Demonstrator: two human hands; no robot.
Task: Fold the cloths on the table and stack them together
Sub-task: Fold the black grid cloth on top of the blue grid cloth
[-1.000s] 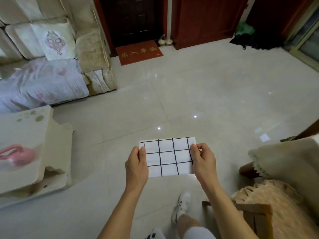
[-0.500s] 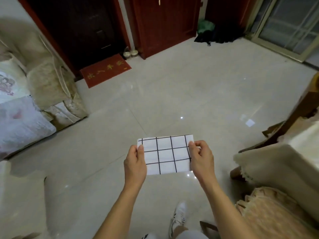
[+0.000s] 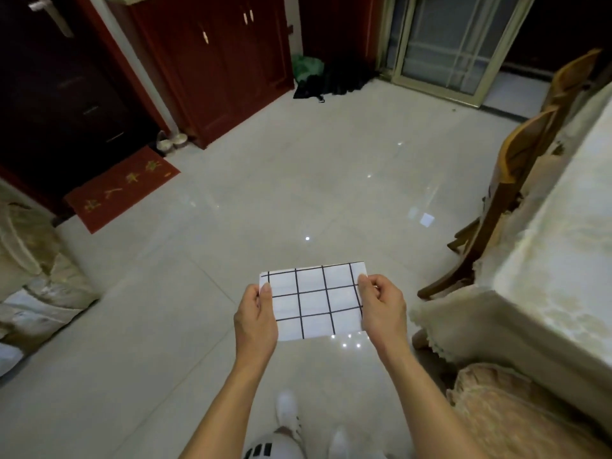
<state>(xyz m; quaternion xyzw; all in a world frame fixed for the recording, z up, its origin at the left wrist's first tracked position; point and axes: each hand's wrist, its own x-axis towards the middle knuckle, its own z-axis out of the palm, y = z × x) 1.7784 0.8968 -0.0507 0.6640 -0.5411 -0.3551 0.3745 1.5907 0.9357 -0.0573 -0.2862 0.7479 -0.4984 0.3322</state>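
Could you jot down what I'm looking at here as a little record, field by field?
held item: folded white cloth with black grid lines
left hand: grips the cloth's left edge
right hand: grips its right edge
cloth position: in the air above the tiled floor
table: to the right, under a pale cover
chair: wooden, beside the table

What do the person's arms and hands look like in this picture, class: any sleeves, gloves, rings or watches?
Both forearms are bare up to the bottom edge of the picture, so no sleeves show. The left hand and the right hand wear no gloves, and no ring, watch or bracelet is visible on either wrist. No markings can be made out.
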